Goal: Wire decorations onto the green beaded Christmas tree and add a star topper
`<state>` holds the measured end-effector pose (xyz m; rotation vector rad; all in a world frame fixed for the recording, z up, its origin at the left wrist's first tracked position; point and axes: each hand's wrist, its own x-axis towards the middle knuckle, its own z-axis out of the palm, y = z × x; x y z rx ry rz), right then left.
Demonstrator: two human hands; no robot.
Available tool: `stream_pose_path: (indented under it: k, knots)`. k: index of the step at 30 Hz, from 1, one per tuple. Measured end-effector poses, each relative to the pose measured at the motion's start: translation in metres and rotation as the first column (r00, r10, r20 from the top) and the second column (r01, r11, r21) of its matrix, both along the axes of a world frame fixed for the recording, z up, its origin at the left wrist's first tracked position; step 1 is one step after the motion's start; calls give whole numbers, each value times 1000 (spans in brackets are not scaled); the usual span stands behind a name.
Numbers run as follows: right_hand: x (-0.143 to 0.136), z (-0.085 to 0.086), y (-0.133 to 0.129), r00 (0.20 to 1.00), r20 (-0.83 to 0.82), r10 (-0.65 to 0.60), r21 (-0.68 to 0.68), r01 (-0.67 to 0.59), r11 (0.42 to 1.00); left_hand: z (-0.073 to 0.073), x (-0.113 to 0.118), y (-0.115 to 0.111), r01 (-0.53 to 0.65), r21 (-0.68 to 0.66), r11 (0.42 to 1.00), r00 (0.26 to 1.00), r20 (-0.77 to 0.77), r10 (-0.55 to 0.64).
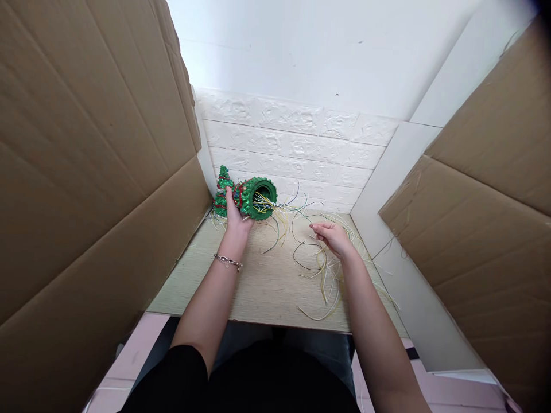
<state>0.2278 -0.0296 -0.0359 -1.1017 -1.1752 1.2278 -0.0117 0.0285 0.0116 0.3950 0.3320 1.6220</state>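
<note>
A glittery green Christmas tree figure [247, 202] with red garland lies on its side in my left hand [235, 215], whose fingers wrap round its body. Its round hollow base [272, 201] faces right. Out of that opening spills a bundle of thin yellow, white, green and dark wires [282, 211]. My right hand [333, 236] is closed in a pinch on a thin green wire [305, 216], which runs leftward toward the bundle. Below and around my right hand, loose white and yellow wires [327, 287] lie in a tangle on the table.
The pale wooden table [267, 287] ends at a white brick-patterned wall [301, 137]. A tall cardboard panel [99, 143] closes in the left side, and another cardboard panel [486, 201] stands on the right. More wire ends [215, 221] show behind the tree.
</note>
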Motion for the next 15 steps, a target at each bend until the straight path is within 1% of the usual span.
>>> stream_pose_path:
  k: [5, 10, 13, 15]
  knots:
    - [-1, -1, 4, 981, -123, -147, 57, 155, 986, -3, 0, 3, -17, 11, 1000, 1000, -2, 17]
    - [-1, -2, 7, 945, -147, -293, 22, 299, 954, -3, 3, 2, 36, 3, 999, 999, 9, -36]
    - [-1, -2, 7, 925, -174, -337, 10, 344, 939, -2, 6, 0, 53, -21, 998, 998, 34, -52]
    - [-2, -1, 7, 921, -191, -339, 14, 348, 937, -2, 7, -1, 58, -43, 997, 997, 45, -56]
